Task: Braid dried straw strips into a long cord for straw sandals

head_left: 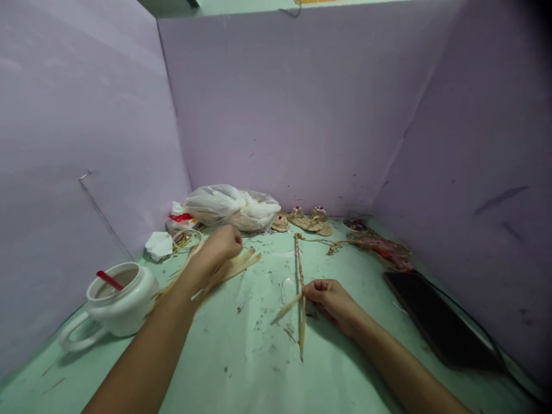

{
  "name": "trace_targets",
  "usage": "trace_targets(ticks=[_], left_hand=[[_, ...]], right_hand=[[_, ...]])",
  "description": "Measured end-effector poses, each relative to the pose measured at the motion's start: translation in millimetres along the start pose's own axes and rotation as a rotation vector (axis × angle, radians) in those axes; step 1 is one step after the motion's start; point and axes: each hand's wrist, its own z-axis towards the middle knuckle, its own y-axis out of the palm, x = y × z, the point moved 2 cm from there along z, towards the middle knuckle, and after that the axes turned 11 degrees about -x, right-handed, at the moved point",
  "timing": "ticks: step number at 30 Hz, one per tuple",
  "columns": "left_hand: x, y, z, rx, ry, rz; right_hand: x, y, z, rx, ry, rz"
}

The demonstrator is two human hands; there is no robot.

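Note:
My right hand (330,298) pinches the near end of a thin braid (299,259) of dried plant fibre. Two loose pale strips (302,333) splay out from the pinch, one straight toward me and one to the left. The braid runs away from me to a bend at its far end, where a thin cord trails right. On the left, my left hand (222,247) is closed, knuckles up, over a bundle of pale dried strips (241,264). Its fingertips are hidden, so whether it grips a strip does not show.
A white mug (129,310) with a red stick stands at left. Behind lie a knotted plastic bag (233,207), a clear ring (187,238) and several woven pieces (306,221). At right are tangled cords (379,244) and a dark flat device (435,316) with a cable. Purple panels (276,103) enclose the table.

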Motion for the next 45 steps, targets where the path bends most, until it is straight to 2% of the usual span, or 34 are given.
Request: trace_targets(ticks=[2, 5, 7, 9, 11, 13, 16, 18, 20, 22, 23, 24, 25, 26, 27, 28, 29, 30, 31, 34, 36, 38, 41, 45], left_hand=[[14, 20.3, 7, -0.021, 0.088, -0.046], [20, 48.4, 17, -0.024, -0.015, 0.037], [18, 56.8, 21, -0.019, -0.090, 0.069], [15, 53.3, 21, -0.009, -0.086, 0.018], [9, 37.1, 18, 0.053, -0.030, -0.130], [-1, 11.4, 13, 0.180, 0.015, -0.394], [-22, -29.3, 0, 0.451, 0.027, -0.955], [-31, -50.7, -11, 0.619, 0.100, -1.179], [-32, -67.5, -27, 0.840, 0.195, -1.214], [-22, -80.0, -47, 1.108, 0.286, -1.082], [-13, -84.0, -57, 1.193, 0.316, -0.985], [-2, -85.7, -64, 1.192, 0.325, -0.936], [10, -83.9, -67, 1.006, 0.301, -0.947], [23, -77.8, -67, 0.752, 0.264, -0.976], [37, -66.6, -64, 0.445, 0.235, -1.003], [51, -50.7, -59, 0.130, 0.221, -0.980], [64, -31.2, -53, -0.130, 0.201, -0.931], [73, -10.4, -46, -0.277, 0.165, -0.857], [80, 11.3, -37, -0.348, 0.095, -0.765], [86, 67.4, -10, -0.379, 0.024, -0.564], [82, 88.2, 0, -0.396, 0.003, -0.501], [78, 92.9, 1, -0.451, 0.036, -0.522], [77, 83.4, -5, -0.554, 0.079, -0.616], [80, 77.3, -9, -0.603, 0.058, -0.684]], right_hand=[[-1, 0, 0, 0.005, 0.005, 0.001], [-1, 1, 0, 0.002, -0.004, 0.004], [-2, 1, 0, 0.001, -0.012, -0.001], [-3, 1, 0, 0.007, -0.017, -0.004], [-3, 1, 0, 0.016, -0.016, -0.003], [-4, 1, -1, 0.026, -0.010, -0.005], [-3, 0, -1, 0.027, 0.004, -0.026], [-1, 0, 0, 0.016, 0.002, -0.028], [2, 0, 2, 0.000, -0.016, -0.009], [5, -1, 4, -0.011, -0.028, 0.010], [6, -2, 5, -0.013, -0.030, 0.017], [7, -2, 5, -0.014, -0.030, 0.022], [7, -3, 5, -0.016, -0.027, 0.026], [7, -3, 5, -0.016, -0.023, 0.029], [7, -3, 5, -0.015, -0.023, 0.032], [7, -3, 5, -0.013, -0.025, 0.033], [6, -3, 4, -0.010, -0.030, 0.032], [6, -3, 4, -0.010, -0.033, 0.034], [5, -3, 4, -0.011, -0.039, 0.042], [4, -3, 4, -0.017, -0.051, 0.073], [4, -3, 4, -0.009, -0.047, 0.078], [4, -3, 4, 0.000, -0.043, 0.065], [2, -3, 3, 0.006, -0.057, 0.064], [-2, -3, 1, 0.019, -0.065, 0.071]])
